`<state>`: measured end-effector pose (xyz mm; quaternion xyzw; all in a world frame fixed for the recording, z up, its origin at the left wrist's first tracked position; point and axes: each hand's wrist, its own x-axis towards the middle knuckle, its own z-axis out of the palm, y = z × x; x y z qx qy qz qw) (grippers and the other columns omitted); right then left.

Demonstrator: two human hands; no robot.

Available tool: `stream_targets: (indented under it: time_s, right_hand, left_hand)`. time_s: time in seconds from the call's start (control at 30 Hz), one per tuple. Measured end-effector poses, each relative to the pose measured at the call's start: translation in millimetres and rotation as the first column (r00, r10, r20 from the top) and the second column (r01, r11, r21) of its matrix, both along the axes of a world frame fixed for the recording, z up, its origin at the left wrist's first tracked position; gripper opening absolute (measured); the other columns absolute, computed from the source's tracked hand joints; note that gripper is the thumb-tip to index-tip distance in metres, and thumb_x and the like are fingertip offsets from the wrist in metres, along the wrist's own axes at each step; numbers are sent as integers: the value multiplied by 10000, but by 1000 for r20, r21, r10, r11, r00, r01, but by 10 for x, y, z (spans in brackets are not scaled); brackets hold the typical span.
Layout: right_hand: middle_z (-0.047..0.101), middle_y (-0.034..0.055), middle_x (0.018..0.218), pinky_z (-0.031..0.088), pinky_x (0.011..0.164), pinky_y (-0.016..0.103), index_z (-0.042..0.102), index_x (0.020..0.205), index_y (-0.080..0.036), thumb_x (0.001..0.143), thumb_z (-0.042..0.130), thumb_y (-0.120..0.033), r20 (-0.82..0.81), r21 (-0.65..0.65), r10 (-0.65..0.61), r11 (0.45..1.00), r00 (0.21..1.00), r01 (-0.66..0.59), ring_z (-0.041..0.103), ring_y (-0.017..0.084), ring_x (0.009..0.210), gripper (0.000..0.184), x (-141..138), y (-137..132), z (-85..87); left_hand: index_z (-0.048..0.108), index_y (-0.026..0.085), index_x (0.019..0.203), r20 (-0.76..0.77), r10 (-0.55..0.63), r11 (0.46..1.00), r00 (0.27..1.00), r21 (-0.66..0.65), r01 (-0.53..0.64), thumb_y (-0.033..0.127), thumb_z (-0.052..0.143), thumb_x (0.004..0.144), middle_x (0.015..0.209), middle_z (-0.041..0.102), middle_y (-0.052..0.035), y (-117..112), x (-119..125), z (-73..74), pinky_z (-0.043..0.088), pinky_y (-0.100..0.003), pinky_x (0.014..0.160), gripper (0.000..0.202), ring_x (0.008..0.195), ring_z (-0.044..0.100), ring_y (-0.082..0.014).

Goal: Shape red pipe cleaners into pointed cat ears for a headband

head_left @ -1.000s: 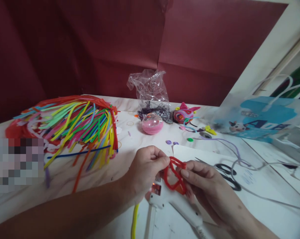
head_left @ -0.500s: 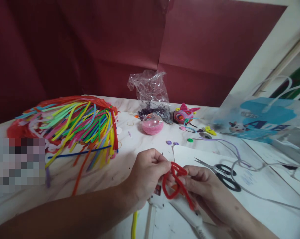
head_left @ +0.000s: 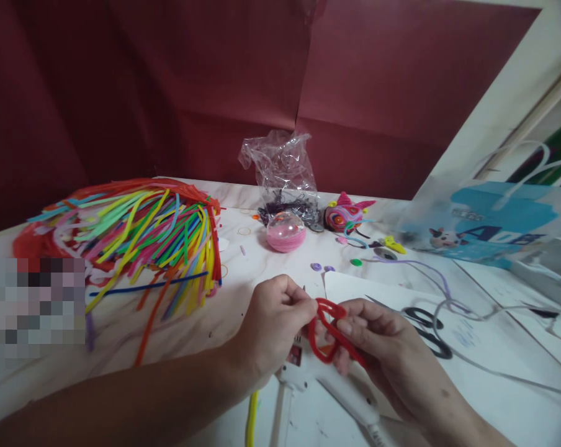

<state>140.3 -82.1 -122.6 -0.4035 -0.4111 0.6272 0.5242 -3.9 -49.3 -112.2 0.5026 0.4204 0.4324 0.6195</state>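
Observation:
A red pipe cleaner (head_left: 326,357), bent into loops, is held up between my two hands over the near part of the table. My left hand (head_left: 275,329) pinches its left end between thumb and fingertips. On the other side, my right hand (head_left: 383,341) grips the loops near their right bend, with a loose end running down along its fingers. Directly below lies a white glue gun (head_left: 348,391), partly covered by the hands. Black-handled scissors (head_left: 422,316) rest on white paper just right of my right hand, which hides part of them.
A heap of colourful pipe cleaners (head_left: 169,230) spreads at the left. Behind the hands stand a pink-wrapped clear ball (head_left: 286,233), a clear plastic bag (head_left: 285,164) and a pink decorated ball (head_left: 343,216). A blue-white carrier bag (head_left: 504,217) and a grey cable (head_left: 508,375) are at right.
My right hand has moved slightly up and left, its thumb now further over the red pipe cleaner. The loops have shifted and tilted; my left hand has barely moved.

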Motion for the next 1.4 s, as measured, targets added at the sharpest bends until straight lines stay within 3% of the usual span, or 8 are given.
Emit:
stream_targets:
  time_s: [0.13, 0.27, 0.53, 0.7, 0.83, 1.0, 1.2, 1.4]
  right_hand:
    - [703, 39, 651, 468, 503, 239, 632, 834, -166, 676, 725, -269, -38, 3, 20, 1000, 999, -20, 607, 125, 451, 211, -4, -28, 18]
    - [700, 39, 672, 484, 517, 255, 616, 918, -163, 635, 758, -250, 36, 32, 31, 999, 999, -32, 620, 146, 517, 328, -12, -30, -14]
    - [643, 5, 513, 441, 424, 235, 681, 792, -150, 645, 746, -280, 217, 99, -59, 994, 974, 38, 550, 112, 392, 207, 6, -33, -26]
    - [584, -22, 462, 379, 344, 190, 693, 843, -174, 643, 735, -320, 268, 138, -112, 987, 957, 77, 486, 82, 335, 251, 13, -28, -63]
    - [515, -41, 423, 238, 265, 165, 719, 834, -208, 647, 725, -322, 324, 215, -149, 973, 934, 80, 307, 34, 291, 219, 29, -19, -71]
    - [495, -37, 428, 216, 275, 181, 744, 810, -245, 680, 696, -287, 369, 266, -187, 960, 910, 89, 256, 43, 320, 144, 64, -11, -39]
    - [422, -51, 379, 259, 299, 199, 752, 801, -232, 688, 689, -298, 351, 305, -221, 946, 910, 112, 236, 53, 318, 145, 71, -31, -79]
    - [319, -76, 363, 135, 275, 169, 742, 809, -209, 708, 676, -312, 361, 284, -207, 953, 909, 105, 236, 42, 322, 158, 64, -62, -96]
  left_hand:
    - [453, 170, 639, -22, 7, 1000, 1000, 5, -7, 224, 558, 664, 463, 530, 26, 4, -1, -17, 343, -185, 356, 121, 385, 504, -103]
    - [451, 172, 647, -50, -7, 1000, 999, -8, 6, 222, 550, 667, 467, 534, 27, -14, 0, 0, 344, -183, 340, 112, 370, 491, -98]
    - [447, 180, 646, -90, -42, 999, 995, 2, 43, 238, 542, 670, 448, 519, 32, -10, -4, -9, 352, -188, 314, 114, 342, 464, -95]
    - [463, 176, 653, -154, -38, 997, 987, 60, 48, 215, 536, 679, 494, 520, 29, 21, -23, -28, 370, -194, 331, 87, 376, 482, -98]
    - [550, 161, 772, -140, -70, 995, 988, 60, 79, 182, 527, 683, 619, 574, 7, 17, -28, -2, 377, -184, 350, 94, 420, 493, -83]
    - [625, 152, 881, -149, -176, 981, 973, 62, 187, 167, 559, 675, 612, 585, 9, -1, -36, 21, 389, -176, 395, 217, 444, 483, -68]
    - [618, 168, 822, -203, -110, 981, 973, 134, 139, 191, 550, 689, 661, 609, -1, -38, -39, -14, 379, -176, 393, 151, 490, 514, -87]
    - [596, 164, 756, -202, -89, 983, 975, 140, 118, 148, 521, 689, 601, 569, 27, -48, -36, 12, 385, -171, 396, 102, 465, 498, -75]
